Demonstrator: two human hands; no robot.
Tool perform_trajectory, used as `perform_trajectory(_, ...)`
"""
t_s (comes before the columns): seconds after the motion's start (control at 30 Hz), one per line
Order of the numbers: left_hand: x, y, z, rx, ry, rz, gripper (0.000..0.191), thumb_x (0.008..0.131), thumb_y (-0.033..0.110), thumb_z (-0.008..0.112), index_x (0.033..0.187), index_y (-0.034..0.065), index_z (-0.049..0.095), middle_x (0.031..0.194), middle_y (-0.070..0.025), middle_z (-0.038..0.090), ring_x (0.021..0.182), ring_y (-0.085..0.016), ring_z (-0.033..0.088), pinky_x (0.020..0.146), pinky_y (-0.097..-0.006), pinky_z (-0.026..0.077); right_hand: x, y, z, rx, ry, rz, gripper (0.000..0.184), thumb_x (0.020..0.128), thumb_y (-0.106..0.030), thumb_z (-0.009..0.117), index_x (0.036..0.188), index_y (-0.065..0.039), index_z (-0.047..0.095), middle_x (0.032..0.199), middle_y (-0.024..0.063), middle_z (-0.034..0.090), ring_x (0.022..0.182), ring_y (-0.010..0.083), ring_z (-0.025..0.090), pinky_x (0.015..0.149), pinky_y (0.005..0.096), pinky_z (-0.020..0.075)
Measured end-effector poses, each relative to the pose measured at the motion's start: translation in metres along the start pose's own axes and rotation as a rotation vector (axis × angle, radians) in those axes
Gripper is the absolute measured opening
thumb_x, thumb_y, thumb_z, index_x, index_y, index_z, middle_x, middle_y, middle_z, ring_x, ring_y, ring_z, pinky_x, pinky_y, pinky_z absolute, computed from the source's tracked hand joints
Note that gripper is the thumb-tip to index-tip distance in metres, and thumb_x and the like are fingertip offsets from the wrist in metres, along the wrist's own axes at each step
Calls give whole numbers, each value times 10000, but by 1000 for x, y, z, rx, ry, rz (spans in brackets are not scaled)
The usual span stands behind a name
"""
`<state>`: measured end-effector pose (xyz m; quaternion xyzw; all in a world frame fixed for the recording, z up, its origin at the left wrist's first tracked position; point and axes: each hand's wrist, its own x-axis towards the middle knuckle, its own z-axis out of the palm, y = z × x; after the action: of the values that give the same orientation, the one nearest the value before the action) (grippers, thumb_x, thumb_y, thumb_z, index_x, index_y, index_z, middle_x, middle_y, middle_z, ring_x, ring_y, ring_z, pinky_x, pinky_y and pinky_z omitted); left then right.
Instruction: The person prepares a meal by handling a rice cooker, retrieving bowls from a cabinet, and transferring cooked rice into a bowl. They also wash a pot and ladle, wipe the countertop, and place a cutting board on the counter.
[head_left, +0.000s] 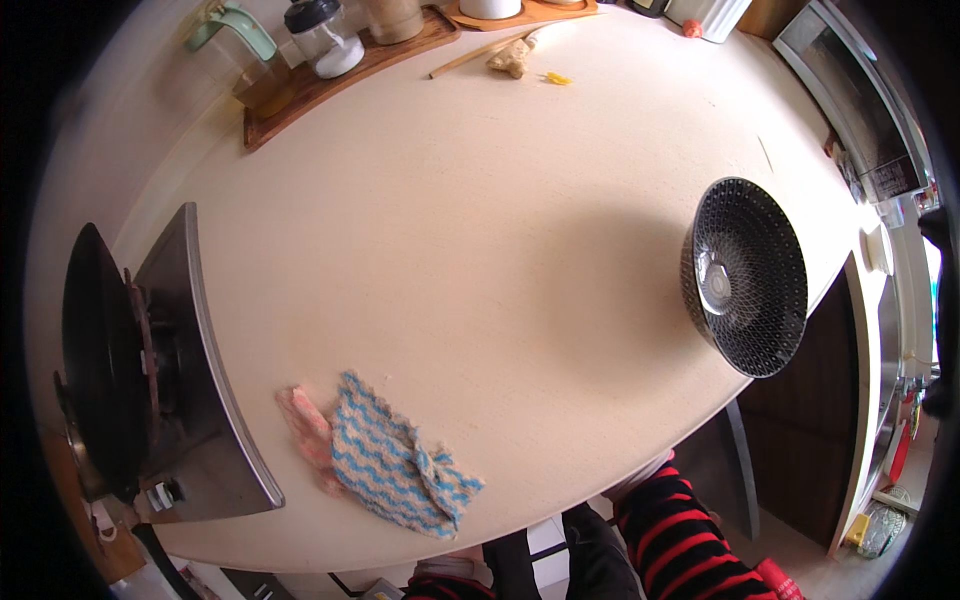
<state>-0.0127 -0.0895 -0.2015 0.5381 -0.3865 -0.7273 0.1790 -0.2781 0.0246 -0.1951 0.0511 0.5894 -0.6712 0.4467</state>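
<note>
Both of my hands are out of view; only the red-and-black striped sleeves and pale cuffs show at the bottom, by the counter's front edge. A large black patterned bowl stands upright at the right side of the pale countertop, its inside showing no contents. A blue-and-beige wavy-striped cloth lies at the front left, one corner folded over. Beside and partly under it is a pink cloth. At the back lie a piece of ginger root, a thin wooden stick and a small yellow scrap.
A dark wok sits on the gas stove at the left. Along the back, a wooden tray holds an oil jug and a glass jar of white grains. A glass-fronted appliance stands at the back right.
</note>
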Motion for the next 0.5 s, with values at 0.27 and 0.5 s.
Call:
perform_trajectory(0.27, 12, -5, 0, 4, -11, -30, 491, 883, 241, 513, 1304, 2, 431, 1315, -133, 465, 1225, -255, 416, 1027, -376, 307, 17, 12, -3, -30, 41, 31, 567, 851, -324, 591, 1269, 30, 446, 1309, 215, 465, 1217, 292, 434, 994, 359, 348)
perform_trajectory(0.5, 16, -9, 0, 26, -14, -51, 493, 877, 226, 531, 1307, 5, 436, 1327, -131, 459, 1241, -248, 402, 1038, -363, 292, 22, 21, -6, -41, 55, 68, 541, 847, -300, 602, 1255, 27, 464, 1299, 212, 476, 1201, 289, 453, 978, 358, 368)
